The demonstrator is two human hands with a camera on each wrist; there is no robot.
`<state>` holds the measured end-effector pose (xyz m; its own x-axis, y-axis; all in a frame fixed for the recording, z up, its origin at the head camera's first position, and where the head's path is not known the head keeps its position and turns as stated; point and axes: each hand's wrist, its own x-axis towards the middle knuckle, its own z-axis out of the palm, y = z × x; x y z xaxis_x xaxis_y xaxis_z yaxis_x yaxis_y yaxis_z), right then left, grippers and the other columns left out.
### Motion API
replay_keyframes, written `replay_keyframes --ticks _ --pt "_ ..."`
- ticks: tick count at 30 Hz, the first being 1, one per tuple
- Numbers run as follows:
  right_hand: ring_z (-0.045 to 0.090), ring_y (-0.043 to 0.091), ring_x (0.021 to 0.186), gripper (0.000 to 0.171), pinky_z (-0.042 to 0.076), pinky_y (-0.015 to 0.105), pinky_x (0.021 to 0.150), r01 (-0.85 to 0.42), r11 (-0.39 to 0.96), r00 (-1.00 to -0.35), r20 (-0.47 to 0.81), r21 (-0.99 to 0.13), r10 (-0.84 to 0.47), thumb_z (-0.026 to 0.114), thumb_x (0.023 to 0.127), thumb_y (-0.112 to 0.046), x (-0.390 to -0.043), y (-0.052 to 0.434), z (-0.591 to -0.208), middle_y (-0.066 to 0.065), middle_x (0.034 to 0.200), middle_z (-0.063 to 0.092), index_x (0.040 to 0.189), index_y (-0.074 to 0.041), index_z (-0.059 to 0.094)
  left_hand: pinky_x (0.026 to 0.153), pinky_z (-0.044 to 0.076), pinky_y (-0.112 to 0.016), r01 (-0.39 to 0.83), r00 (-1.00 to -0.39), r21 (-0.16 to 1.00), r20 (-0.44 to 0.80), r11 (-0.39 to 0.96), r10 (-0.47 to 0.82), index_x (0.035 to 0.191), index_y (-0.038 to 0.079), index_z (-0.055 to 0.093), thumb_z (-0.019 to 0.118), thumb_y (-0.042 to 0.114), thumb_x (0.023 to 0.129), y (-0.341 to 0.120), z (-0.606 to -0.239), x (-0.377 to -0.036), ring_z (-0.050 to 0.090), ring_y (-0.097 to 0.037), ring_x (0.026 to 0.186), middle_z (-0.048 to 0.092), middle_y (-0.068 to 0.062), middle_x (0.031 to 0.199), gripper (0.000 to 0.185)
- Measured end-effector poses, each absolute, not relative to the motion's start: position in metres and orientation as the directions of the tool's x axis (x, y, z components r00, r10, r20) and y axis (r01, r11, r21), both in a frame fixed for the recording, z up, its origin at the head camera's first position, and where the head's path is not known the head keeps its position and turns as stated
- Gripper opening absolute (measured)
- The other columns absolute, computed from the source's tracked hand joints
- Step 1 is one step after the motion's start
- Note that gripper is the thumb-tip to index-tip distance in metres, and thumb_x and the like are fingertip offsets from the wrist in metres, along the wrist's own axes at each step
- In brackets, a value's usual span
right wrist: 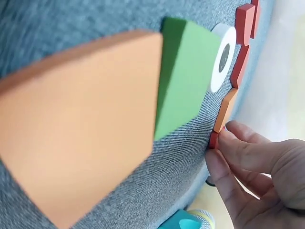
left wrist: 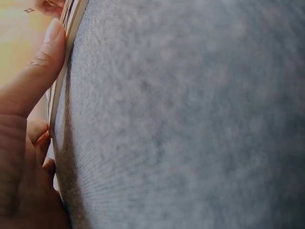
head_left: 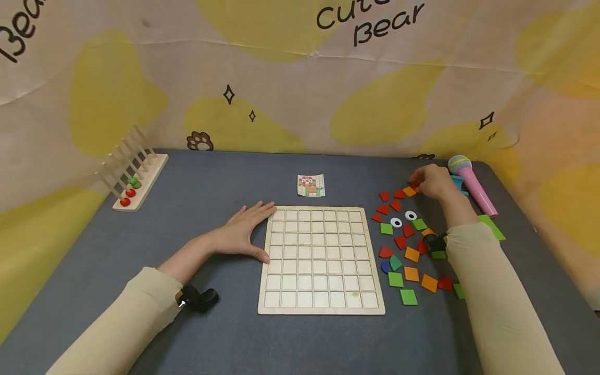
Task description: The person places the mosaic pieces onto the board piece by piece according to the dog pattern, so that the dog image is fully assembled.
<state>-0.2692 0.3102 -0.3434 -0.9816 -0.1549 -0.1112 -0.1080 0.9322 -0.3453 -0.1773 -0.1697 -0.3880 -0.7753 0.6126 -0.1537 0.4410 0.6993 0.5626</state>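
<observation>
Left hand [head_left: 239, 232] lies flat on the grey felt-covered bench [head_left: 225, 182], fingers straight, thumb and fingertips touching the left edge of the pale wooden grid board [head_left: 321, 259]; the left wrist view confirms the thumb [left wrist: 35, 71] against the board's rim, nothing held. All cells of the board look unfilled. Right hand [head_left: 433, 181] is at the far end of the scatter of coloured wooden tiles [head_left: 412, 245] to the right of the board. Its fingers are curled, and in the right wrist view the fingertips [right wrist: 224, 143] pinch a small red wooden tile [right wrist: 214, 139] lying on the bench, just beside an orange square tile [right wrist: 225, 109]; whether it has left the cloth cannot be told. Two round white eye pieces [head_left: 403, 219] sit among the tiles. A small printed pattern card [head_left: 311, 185] lies beyond the board; a pink toy microphone [head_left: 471, 185] lies just right of the right hand; a wooden peg rack with red and green beads [head_left: 133, 177] stands far left. Judgement: for a clean pick, pinch the red tile by opposite edges, lift straight up so the neighbouring orange tile is not dragged, and steady the board with the left hand.
</observation>
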Motion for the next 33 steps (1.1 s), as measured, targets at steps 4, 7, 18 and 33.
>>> replay_keyframes --ticks 4,7,18,33 --pt "0.058 0.046 0.100 0.031 0.046 0.055 0.090 -0.115 0.932 -0.983 -0.094 -0.344 -0.156 0.066 0.084 0.000 -0.269 0.310 -0.343 0.031 0.111 0.067 0.113 0.008 0.067 0.124 0.002 -0.063 0.441 -0.776 0.564 -0.151 0.699 0.612 0.159 0.010 0.020 0.085 0.052 0.069 -0.170 -0.388 -0.177 0.007 -0.038 0.156 0.015 -0.011 0.168 0.118" --pt "0.058 0.046 0.099 0.030 0.047 0.054 0.087 -0.104 0.932 -0.985 -0.097 -0.348 -0.146 0.066 0.083 0.000 -0.270 0.308 -0.342 0.031 0.110 0.067 0.112 0.007 0.067 0.124 0.002 -0.063 0.441 -0.778 0.563 -0.148 0.699 0.610 0.159 0.010 0.020 0.085 0.051 0.069 -0.170 -0.389 -0.177 0.007 -0.038 0.156 0.016 -0.011 0.168 0.118" --pt "0.059 0.046 0.092 0.017 0.047 0.055 0.080 -0.093 0.924 -0.994 0.081 -0.371 -0.068 0.067 0.087 -0.007 -0.267 0.276 -0.334 0.027 0.097 0.069 0.100 0.004 0.070 0.124 0.008 -0.063 0.470 -0.787 0.498 -0.136 0.729 0.601 0.158 0.010 0.023 0.084 0.056 0.067 -0.169 -0.389 -0.178 0.013 -0.037 0.156 0.020 -0.010 0.167 0.119" --pt "0.068 0.026 0.086 0.017 0.050 0.029 0.072 -0.185 0.756 -0.982 0.095 -0.628 -0.162 0.076 0.086 -0.012 -0.258 0.175 -0.326 0.015 0.095 0.075 0.101 -0.006 0.073 0.122 0.020 -0.063 0.489 -0.809 0.420 -0.108 0.765 0.577 0.156 0.010 0.029 0.085 0.060 0.063 -0.166 -0.385 -0.175 0.021 -0.036 0.154 0.027 -0.010 0.165 0.120"
